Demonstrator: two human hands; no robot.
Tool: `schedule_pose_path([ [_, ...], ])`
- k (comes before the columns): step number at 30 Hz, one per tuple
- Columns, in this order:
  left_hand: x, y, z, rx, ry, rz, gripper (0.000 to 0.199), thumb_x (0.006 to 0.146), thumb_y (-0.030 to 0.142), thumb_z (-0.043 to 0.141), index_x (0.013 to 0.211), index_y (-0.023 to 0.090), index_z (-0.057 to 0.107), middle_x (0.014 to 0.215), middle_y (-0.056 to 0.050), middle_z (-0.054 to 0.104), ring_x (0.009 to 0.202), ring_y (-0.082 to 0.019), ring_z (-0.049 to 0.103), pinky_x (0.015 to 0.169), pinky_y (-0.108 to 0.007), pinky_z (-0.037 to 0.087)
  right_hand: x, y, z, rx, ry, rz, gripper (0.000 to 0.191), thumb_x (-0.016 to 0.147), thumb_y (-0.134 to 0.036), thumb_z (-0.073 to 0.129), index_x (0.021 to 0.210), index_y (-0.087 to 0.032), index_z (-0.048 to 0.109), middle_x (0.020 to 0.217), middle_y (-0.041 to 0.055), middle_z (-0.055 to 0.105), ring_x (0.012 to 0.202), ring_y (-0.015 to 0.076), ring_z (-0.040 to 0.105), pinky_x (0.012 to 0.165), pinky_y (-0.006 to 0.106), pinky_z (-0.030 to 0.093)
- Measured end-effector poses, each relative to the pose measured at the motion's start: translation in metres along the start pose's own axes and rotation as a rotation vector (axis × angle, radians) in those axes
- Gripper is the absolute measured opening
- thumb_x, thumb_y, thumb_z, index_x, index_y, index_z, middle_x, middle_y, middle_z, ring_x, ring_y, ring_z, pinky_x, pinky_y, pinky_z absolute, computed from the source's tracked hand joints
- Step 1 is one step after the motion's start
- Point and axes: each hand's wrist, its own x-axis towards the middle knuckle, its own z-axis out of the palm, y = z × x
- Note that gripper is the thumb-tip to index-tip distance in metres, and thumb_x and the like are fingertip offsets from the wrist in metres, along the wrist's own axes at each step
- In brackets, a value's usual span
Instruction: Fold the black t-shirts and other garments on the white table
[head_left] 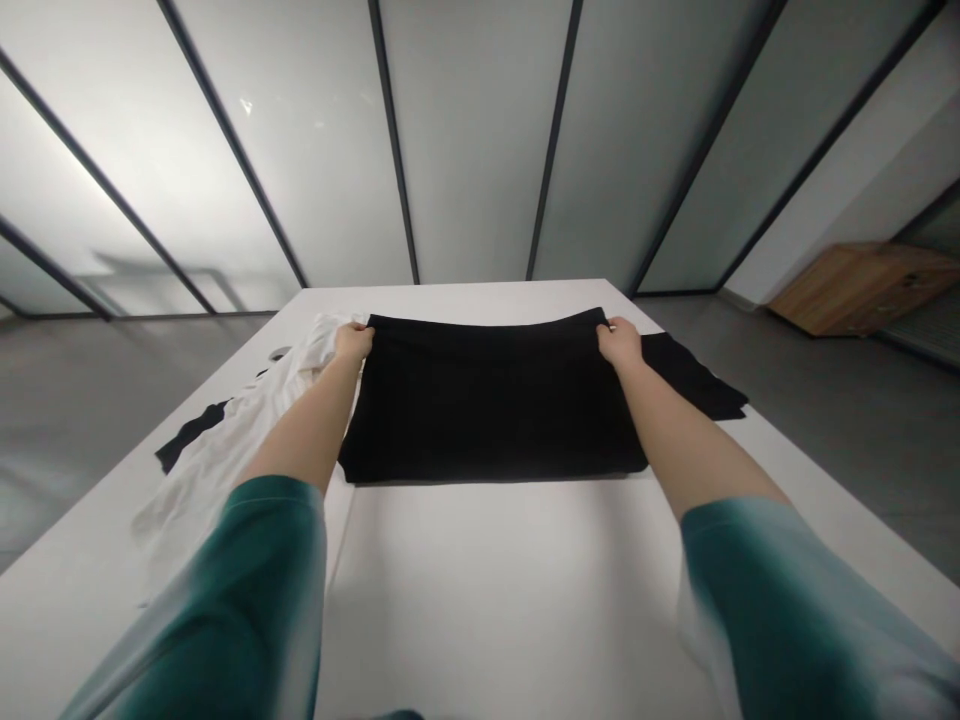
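Left hand (352, 343): fingers seem closed on the black garment (487, 400), at its far edge
Right hand (619, 343): fingers pinch the same edge
Beside left hand: white garment (214, 480)

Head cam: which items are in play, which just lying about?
In play:
left hand
right hand
black garment, gripped at its far edge by both hands

Lying about:
white garment, on the table's left side
white table
wooden cabinet, on the floor
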Motion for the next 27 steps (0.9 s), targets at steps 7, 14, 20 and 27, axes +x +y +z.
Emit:
schedule_pose_path([
  [7, -0.065, 0.013, 0.033, 0.548, -0.192, 0.187, 0.08, 0.081, 0.042, 0.067, 0.146, 0.003, 0.043, 0.154, -0.03, 0.04, 0.146, -0.042, 0.036, 0.117, -0.047, 0.032, -0.038, -0.007, 0.009, -0.268, -0.247, -0.114, 0.068, 0.09, -0.045, 0.057, 0.146, -0.007, 0.047, 0.143, 0.0263, 0.053, 0.132, 0.0409, 0.051, 0.108, 0.053, 0.04],
  [14, -0.137, -0.029, 0.025, 0.787, -0.414, 0.319, 0.083, 0.094, 0.064, 0.039, 0.158, 0.011, 0.031, 0.166, -0.019, 0.022, 0.153, -0.037, 0.021, 0.121, -0.047, 0.025, -0.095, 0.029, -0.024, -0.266, -0.267, -0.32, 0.053, 0.092, -0.046, 0.052, 0.132, -0.012, 0.062, 0.142, 0.0203, 0.058, 0.132, 0.037, 0.052, 0.11, 0.05, 0.041],
  [20, -0.147, -0.042, 0.015, 0.818, -0.374, 0.331, 0.077, 0.097, 0.063, 0.034, 0.159, 0.017, 0.032, 0.167, -0.014, 0.02, 0.154, -0.033, 0.02, 0.122, -0.046, 0.022, -0.114, 0.088, -0.057, -0.019, -0.302, -0.014, 0.04, 0.088, -0.052, 0.051, 0.084, -0.02, 0.074, 0.095, 0.0117, 0.076, 0.099, 0.0318, 0.069, 0.085, 0.038, 0.052],
  [27, -0.149, -0.039, 0.015, 0.807, -0.363, 0.341, 0.076, 0.097, 0.061, 0.035, 0.158, 0.016, 0.034, 0.166, -0.015, 0.022, 0.153, -0.033, 0.022, 0.122, -0.047, 0.024, -0.134, 0.106, -0.081, 0.056, -0.412, -0.029, 0.048, 0.074, -0.068, 0.063, 0.065, -0.022, 0.069, 0.07, 0.0063, 0.07, 0.074, 0.0292, 0.067, 0.067, 0.037, 0.052],
])
